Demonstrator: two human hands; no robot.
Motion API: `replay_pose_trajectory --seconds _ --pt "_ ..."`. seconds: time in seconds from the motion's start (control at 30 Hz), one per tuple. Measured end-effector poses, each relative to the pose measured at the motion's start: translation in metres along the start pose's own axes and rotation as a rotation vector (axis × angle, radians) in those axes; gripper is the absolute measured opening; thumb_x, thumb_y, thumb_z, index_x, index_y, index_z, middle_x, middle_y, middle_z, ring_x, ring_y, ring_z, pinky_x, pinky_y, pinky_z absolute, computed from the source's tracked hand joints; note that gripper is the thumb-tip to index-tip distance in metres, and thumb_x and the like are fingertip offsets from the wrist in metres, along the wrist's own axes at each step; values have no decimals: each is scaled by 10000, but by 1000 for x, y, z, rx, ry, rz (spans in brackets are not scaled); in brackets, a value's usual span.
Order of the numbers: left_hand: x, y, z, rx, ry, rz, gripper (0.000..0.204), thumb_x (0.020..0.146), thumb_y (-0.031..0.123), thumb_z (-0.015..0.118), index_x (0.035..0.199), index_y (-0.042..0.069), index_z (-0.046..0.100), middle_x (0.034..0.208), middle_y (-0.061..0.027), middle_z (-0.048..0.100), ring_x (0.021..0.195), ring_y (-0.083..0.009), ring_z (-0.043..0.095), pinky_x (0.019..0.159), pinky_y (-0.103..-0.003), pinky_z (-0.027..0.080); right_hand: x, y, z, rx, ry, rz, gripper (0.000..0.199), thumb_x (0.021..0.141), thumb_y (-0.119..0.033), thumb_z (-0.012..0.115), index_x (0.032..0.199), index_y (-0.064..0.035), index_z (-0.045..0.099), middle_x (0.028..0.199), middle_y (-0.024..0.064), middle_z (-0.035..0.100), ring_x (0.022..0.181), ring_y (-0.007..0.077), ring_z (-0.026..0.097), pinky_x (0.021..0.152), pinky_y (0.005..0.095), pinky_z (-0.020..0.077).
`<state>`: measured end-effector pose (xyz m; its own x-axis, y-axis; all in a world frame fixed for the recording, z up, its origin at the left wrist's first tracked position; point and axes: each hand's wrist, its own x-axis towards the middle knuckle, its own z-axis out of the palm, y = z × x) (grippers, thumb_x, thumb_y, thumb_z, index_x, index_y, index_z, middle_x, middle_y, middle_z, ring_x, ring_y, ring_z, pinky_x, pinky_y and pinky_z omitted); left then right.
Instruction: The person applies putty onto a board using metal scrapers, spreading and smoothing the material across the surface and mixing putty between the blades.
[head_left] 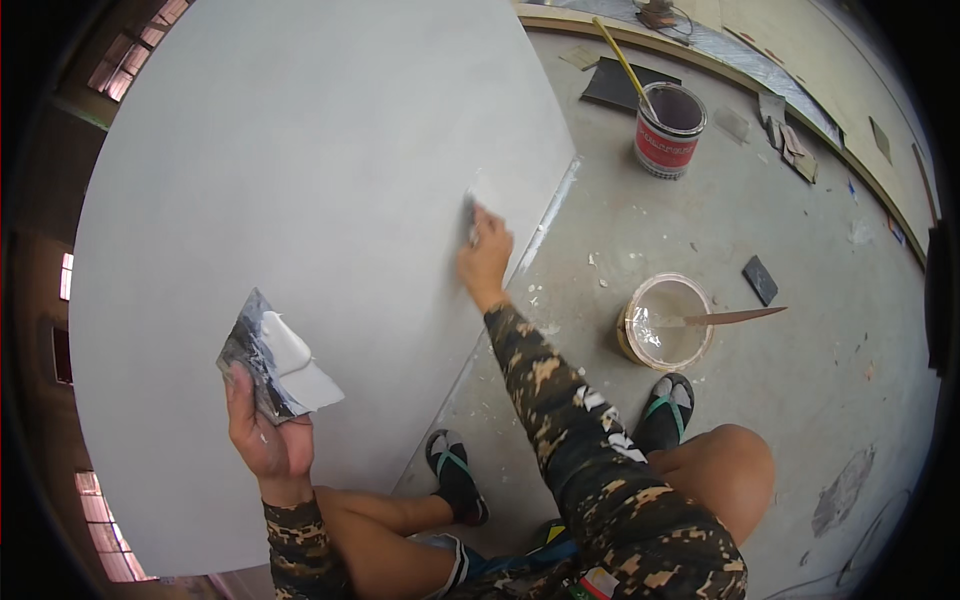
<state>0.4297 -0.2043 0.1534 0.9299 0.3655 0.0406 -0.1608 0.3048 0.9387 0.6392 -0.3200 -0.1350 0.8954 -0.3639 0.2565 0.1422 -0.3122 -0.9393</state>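
While the right hand (485, 250) presses a scraper (472, 215) to the grey panel (300, 180), the left hand (265, 430) grips a putty-laden trowel (275, 360) above the dusty concrete floor (800, 380).

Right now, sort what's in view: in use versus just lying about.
In use: grey panel; scraper in right hand; putty-loaded plate in left hand.

Lying about: red tin with stick; tub with spatula; dark scraps on floor.

Concrete floor (760, 400); putty tub (667, 322); paint can (669, 131); grey board (300, 200).

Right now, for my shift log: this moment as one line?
left hand: holds putty-loaded scraper | right hand: presses small scraper on grey panel
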Motion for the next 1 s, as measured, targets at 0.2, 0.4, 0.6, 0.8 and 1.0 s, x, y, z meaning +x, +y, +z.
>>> replay_pose_trajectory --seconds 0.2,0.4,0.6,0.8,1.0 --pt "3 6 -2 -1 -26 -15 414 1044 289 425 1377 46 467 1321 -75 571 1200 -211 552 1018 -390 444 -64 47 -29 128 -255 63 459 776 -10 579 1233 -38 622 1039 166 657 904 327 622 808 410 478" --pt "5 -2 -1 -38 -37 -43 420 1044 287 424 1381 38 460 1327 -72 566 1211 -208 545 1029 -383 437 22 115 -28 301 -1 707 288 864 -140 580 1035 87 628 755 185 648 701 279 633 591 393 466" --pt "1 5 -24 10 9 -11 431 1042 281 432 1403 46 441 1343 -65 558 1222 -188 536 1026 -373 440 83 8 -29 496 -134 914 265 820 -66 532 1026 76 620 920 211 659 779 299 648 575 410 469" --pt "4 -1 -24 -25 -12 -24 427 1043 273 435 1408 49 436 1344 -59 559 1211 -182 543 1014 -353 447 -10 -20 -14 -31 -162 -94 552 759 -69 624 1306 -130 580 1227 146 600 1080 366 582 986 608 372" --pt "2 4 -11 -72 -101 -55 419 1048 264 423 1404 44 441 1334 -61 568 1203 -173 552 997 -336 460 -153 3 -36 -26 -458 -270 667 707 -34 651 1353 -157 539 1296 91 548 1172 296 533 1100 680 185"
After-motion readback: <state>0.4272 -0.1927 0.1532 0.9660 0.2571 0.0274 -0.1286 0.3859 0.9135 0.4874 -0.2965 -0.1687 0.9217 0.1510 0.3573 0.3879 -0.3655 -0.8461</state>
